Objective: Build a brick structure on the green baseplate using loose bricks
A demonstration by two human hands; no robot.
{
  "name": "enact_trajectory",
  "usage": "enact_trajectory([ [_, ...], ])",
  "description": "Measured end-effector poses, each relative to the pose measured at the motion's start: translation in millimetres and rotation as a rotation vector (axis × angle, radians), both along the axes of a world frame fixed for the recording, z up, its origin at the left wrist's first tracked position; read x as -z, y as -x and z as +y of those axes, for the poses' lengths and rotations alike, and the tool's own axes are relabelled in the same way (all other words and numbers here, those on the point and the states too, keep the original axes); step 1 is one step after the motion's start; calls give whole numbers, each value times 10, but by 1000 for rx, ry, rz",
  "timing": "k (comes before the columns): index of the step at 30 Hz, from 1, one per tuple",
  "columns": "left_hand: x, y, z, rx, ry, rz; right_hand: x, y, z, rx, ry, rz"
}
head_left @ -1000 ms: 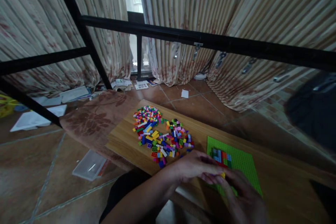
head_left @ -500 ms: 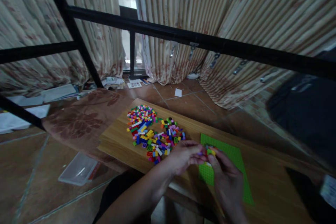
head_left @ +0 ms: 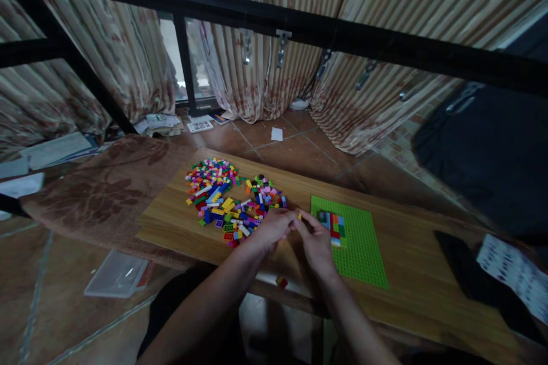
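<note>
My left hand (head_left: 274,227) and my right hand (head_left: 317,244) meet over the wooden board, just right of the loose toy bricks (head_left: 231,205). Between the fingertips shows a small yellow toy brick (head_left: 299,217), pinched by my right thumb and fingers. My left fingers are closed against it; what else they hold is hidden. Right behind my right hand lies a green baseplate (head_left: 359,245) bearing a cluster of red, blue, green and white bricks (head_left: 336,227), partly covered by the hand. A red and yellow brick (head_left: 281,282) shows at the board's front edge; whether it rests there is unclear.
The wooden board (head_left: 411,256) lies on a brown cloth (head_left: 103,188). A dark sheet and a printed paper (head_left: 514,274) are at its right end. A clear plastic lid or tray (head_left: 115,275) lies on the tiled floor. A black metal rail (head_left: 308,25) crosses ahead, before curtains.
Both hands have moved left, off the baseplate, uncovering the brick cluster on it. The red and yellow brick now shows by the front edge. The camera view has shifted.
</note>
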State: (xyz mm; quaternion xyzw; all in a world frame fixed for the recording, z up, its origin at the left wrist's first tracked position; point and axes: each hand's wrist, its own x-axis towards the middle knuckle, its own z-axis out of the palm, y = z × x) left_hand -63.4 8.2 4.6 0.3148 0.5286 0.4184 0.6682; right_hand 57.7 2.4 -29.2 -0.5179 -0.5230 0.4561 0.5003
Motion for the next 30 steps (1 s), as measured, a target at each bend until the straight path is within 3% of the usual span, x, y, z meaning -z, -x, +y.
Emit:
enact_trajectory([
  [3,54,59,23,2,-32,123,36,-57,-66,-11,-65,-170],
  [7,-72,137,-4,6,-141,203,-7,-249,-444,-69,-153,-417],
  [13,-162,155,18,-71,-148,152,28,-383,-934,-156,-40,-407],
  [16,-135,171,2,-7,-164,194,-18,-381,-862,-111,-23,-382],
  [19,-140,196,-33,116,-186,172,-141,-313,-598,-69,-64,-358],
  [24,-162,250,-43,235,-167,97,-325,-158,-177,-129,-143,-300],
  [30,-158,274,-30,281,-98,102,-360,-124,-138,-180,-238,-319],
])
